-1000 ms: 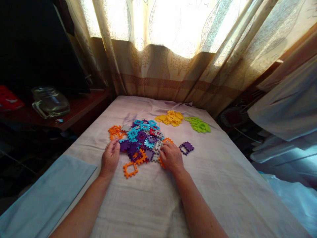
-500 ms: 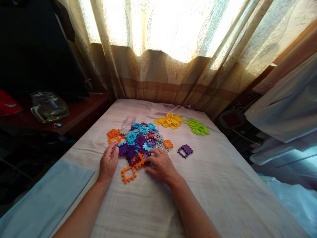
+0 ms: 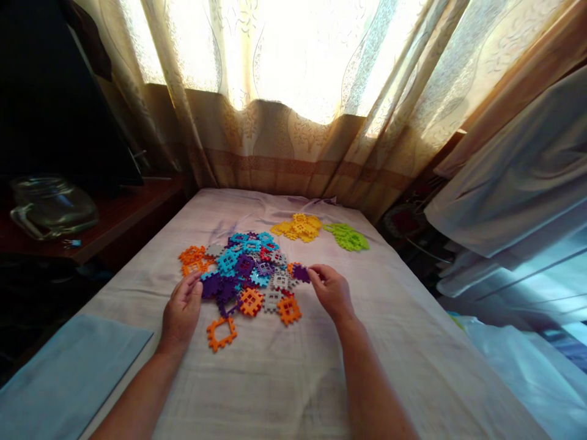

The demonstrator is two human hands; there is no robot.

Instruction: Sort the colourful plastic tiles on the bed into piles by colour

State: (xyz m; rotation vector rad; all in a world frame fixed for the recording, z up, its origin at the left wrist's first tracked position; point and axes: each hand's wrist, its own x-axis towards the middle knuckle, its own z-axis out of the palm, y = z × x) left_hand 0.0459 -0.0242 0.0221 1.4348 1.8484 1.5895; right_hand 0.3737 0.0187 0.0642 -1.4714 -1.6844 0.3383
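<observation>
A mixed pile of plastic interlocking tiles lies on the sheet, with turquoise tiles (image 3: 227, 261), purple tiles (image 3: 227, 287) and grey tiles (image 3: 282, 280). My left hand (image 3: 182, 305) rests at the pile's left edge, its fingers loosely stretched beside the purple tiles. Between thumb and fingers, my right hand (image 3: 332, 293) pinches a purple tile (image 3: 301, 273) at the pile's right side. An orange square tile (image 3: 289, 310) lies below that hand. Nearer me is an orange frame tile (image 3: 221, 334).
Yellow tiles (image 3: 300, 227) and green tiles (image 3: 347, 237) form separate heaps behind the pile. A folded light-blue cloth (image 3: 68, 373) lies on the left. A glass jug (image 3: 55, 208) stands on the dark side table (image 3: 123, 214). Curtains (image 3: 261, 134) hang behind.
My right hand has moved right from the front of the pile and now holds a purple tile. Orange tiles at the front have shifted. The camera view has turned slightly right.
</observation>
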